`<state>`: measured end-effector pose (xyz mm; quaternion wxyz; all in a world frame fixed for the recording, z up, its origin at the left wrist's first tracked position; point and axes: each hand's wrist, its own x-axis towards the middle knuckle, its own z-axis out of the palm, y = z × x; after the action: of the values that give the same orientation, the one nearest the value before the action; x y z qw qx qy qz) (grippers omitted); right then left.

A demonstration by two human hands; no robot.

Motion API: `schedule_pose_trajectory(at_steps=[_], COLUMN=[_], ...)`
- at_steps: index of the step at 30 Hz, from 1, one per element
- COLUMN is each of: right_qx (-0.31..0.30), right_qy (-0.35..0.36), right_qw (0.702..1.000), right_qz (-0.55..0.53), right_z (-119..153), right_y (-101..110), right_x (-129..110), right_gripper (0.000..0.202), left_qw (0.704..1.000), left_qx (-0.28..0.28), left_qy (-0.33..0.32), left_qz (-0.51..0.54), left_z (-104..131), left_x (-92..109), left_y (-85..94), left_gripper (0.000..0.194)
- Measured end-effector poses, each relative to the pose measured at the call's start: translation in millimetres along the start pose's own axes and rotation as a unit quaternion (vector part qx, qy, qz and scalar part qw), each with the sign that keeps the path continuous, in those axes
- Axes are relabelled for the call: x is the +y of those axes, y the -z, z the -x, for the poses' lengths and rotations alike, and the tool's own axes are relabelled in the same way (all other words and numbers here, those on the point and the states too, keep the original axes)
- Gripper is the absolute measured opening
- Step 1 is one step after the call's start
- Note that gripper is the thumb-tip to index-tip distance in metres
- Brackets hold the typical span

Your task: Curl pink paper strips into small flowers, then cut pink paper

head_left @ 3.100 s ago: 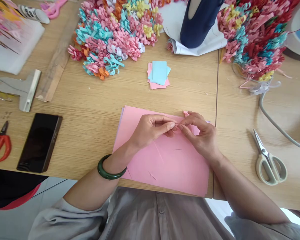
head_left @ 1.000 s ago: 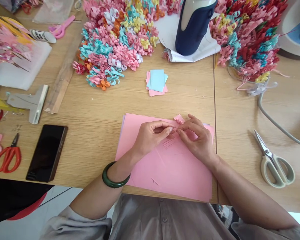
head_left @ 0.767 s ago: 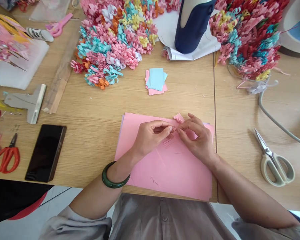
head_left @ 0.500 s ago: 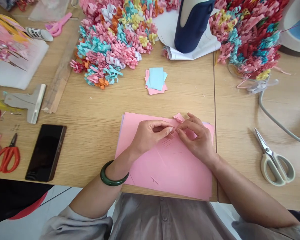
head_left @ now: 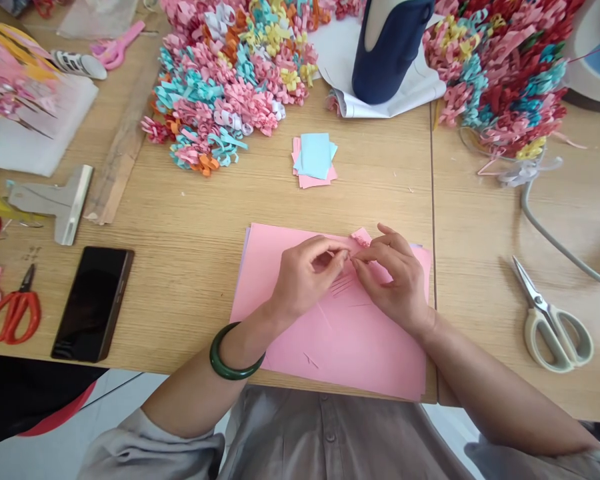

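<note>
Pink paper sheets [head_left: 340, 347] lie near the table's front edge, with thin pink strips [head_left: 344, 285] on top. Over their upper part, my left hand [head_left: 310, 270] pinches thumb against forefinger; whatever is between them is too small to make out. Close on its right, my right hand [head_left: 395, 277] is also in a pinch, its tips nearly meeting the left ones, and what it holds cannot be made out. A small pink paper piece with curled bits [head_left: 361, 237] lies just beyond the fingertips.
Small blue and pink paper squares [head_left: 315, 157] lie farther back. White-handled scissors [head_left: 555, 327] are at right; a phone [head_left: 93, 303] and red-handled scissors [head_left: 17, 310] are at left. Colourful paper curls [head_left: 230, 87] and a dark blue bottle [head_left: 387, 60] stand behind.
My left wrist has shifted slightly right, and its finger and thumb pinch is angled a little more upward. My right hand keeps nearly the same pose. The whole view has shifted slightly.
</note>
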<state>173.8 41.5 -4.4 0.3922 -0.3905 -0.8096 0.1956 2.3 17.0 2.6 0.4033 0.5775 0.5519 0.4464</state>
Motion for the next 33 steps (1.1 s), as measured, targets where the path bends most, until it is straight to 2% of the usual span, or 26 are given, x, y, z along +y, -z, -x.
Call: schedule_pose_trajectory(at_steps=[2,4,10,18,26,33], right_qx=[-0.002,-0.009,-0.019,-0.036,-0.034,-0.012], right_qy=[-0.033,-0.064,-0.089,-0.093,-0.072,-0.075], right_qw=[0.999,0.996,0.993,0.992,0.994,0.995], right_qz=[-0.027,-0.054,-0.075,-0.073,-0.074,-0.064], right_z=[-0.7,-1.1,-1.4,-1.0,0.3,-0.2], right_y=[1.8,3.2,4.5,4.5,0.4,0.9], right_x=[-0.7,-1.4,-0.8,-0.2,0.7,3.4], right_gripper=[0.011,0.011,0.013,0.013,0.011,0.012], left_qw=[0.99,0.977,0.963,0.976,0.999,0.976], left_qx=[-0.04,-0.071,-0.12,-0.099,-0.032,-0.081], left_qy=[0.074,0.115,0.144,0.133,0.034,0.13], left_qz=[0.112,0.168,0.192,0.144,0.022,0.155], left_z=[-3.2,-6.3,-8.4,-6.8,-1.2,-4.7], left_x=[0.5,0.6,0.8,-2.5,0.8,-1.9], left_y=[3.9,7.4,10.8,8.9,2.8,7.3], left_gripper=[0.02,0.025,0.025,0.021,0.014,0.03])
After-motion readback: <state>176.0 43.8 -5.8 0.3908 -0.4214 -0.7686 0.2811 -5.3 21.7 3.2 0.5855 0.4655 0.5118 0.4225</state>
